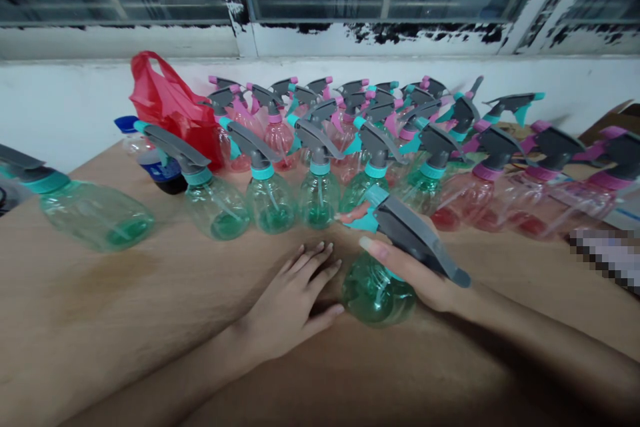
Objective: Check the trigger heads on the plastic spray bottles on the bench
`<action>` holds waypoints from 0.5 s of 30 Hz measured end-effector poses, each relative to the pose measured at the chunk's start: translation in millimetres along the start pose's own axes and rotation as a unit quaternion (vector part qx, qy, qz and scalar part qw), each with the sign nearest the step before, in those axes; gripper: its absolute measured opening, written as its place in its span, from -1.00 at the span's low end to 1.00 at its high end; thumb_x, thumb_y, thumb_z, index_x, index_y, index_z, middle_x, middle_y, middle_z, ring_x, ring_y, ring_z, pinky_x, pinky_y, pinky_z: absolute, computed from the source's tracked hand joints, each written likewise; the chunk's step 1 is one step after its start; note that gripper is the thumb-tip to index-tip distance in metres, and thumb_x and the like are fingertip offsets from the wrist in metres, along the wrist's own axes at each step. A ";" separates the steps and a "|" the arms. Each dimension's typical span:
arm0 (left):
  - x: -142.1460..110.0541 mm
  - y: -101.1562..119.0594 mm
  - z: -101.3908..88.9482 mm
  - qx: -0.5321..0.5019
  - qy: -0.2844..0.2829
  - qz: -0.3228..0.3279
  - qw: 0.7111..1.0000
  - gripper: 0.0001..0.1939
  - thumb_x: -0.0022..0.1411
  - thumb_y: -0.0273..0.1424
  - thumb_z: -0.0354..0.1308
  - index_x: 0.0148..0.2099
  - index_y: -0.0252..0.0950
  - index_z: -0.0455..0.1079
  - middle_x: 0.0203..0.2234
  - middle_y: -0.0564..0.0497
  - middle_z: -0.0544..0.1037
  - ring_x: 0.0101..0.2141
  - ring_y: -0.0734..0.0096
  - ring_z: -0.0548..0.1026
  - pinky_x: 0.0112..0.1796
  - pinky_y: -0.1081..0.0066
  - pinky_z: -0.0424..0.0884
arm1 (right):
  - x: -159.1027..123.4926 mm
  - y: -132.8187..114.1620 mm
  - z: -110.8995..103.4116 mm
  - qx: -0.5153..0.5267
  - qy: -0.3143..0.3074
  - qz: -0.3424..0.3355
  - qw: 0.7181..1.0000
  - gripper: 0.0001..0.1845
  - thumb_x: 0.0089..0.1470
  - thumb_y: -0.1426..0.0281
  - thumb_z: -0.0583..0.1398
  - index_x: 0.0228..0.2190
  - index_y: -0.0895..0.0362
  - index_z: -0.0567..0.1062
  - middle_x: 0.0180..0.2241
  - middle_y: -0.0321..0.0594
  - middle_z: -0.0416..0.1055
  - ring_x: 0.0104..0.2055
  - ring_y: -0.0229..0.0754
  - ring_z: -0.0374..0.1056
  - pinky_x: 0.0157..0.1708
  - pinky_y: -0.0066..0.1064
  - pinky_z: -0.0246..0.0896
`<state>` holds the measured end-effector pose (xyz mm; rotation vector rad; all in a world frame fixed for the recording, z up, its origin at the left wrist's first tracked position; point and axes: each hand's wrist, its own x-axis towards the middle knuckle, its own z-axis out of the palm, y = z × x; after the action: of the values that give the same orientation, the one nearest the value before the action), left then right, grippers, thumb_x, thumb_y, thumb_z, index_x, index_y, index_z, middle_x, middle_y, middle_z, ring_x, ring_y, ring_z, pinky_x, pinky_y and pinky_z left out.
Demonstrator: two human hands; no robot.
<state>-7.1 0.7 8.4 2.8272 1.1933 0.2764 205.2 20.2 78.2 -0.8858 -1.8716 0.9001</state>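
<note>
My right hand (400, 270) grips a green spray bottle (377, 293) just under its grey trigger head (415, 237), whose teal nozzle points left. The bottle stands on the brown table (100, 320). My left hand (295, 303) lies flat on the table just left of the bottle, fingers stretched out, thumb near the bottle's base. It holds nothing. Right behind both hands stands a row of green spray bottles (270, 197).
Several green and pink spray bottles (500, 180) fill the far half of the table up to the white wall. One green bottle (90, 213) stands apart at the left. A red plastic bag (173, 107) and a blue-capped bottle (150, 157) sit at the back left.
</note>
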 end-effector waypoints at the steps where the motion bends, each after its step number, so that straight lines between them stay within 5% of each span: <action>1: 0.2 0.1 -0.2 0.002 -0.002 0.000 1.000 -0.41 0.33 -0.11 0.00 0.25 -0.38 0.14 0.21 -0.22 0.21 0.20 0.04 0.12 0.13 0.03 0.08 | 0.3 -1.4 0.0 -0.007 0.003 0.001 1.000 -0.79 0.09 0.22 0.18 -0.24 0.03 0.43 -0.55 -0.36 0.29 -0.56 -0.25 0.23 -0.51 -0.33 0.18; 7: 0.0 0.4 0.1 0.008 -0.006 -0.003 1.000 -0.42 0.33 -0.13 0.02 0.26 -0.37 0.13 0.21 -0.21 0.20 0.20 0.06 0.13 0.14 0.06 0.08 | -0.4 -5.3 -0.3 -0.014 0.017 -0.030 0.999 -0.87 0.10 0.29 0.18 -0.43 0.08 0.41 -0.48 -0.32 0.37 -0.45 -0.25 0.33 -0.41 -0.36 0.23; 15: -1.3 -0.5 3.9 0.020 0.018 -0.001 1.000 -0.42 0.32 -0.13 0.03 0.24 -0.38 0.15 0.18 -0.19 0.25 0.20 0.07 0.13 0.15 0.09 0.06 | -3.4 -0.9 2.0 0.032 0.006 0.008 0.999 -0.73 0.08 0.29 0.20 -0.15 0.06 0.43 -0.46 -0.31 0.38 -0.45 -0.23 0.35 -0.47 -0.39 0.25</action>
<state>-7.6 0.2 4.3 2.8666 1.2226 0.3065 204.5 16.4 76.9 -0.8663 -1.8179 0.9575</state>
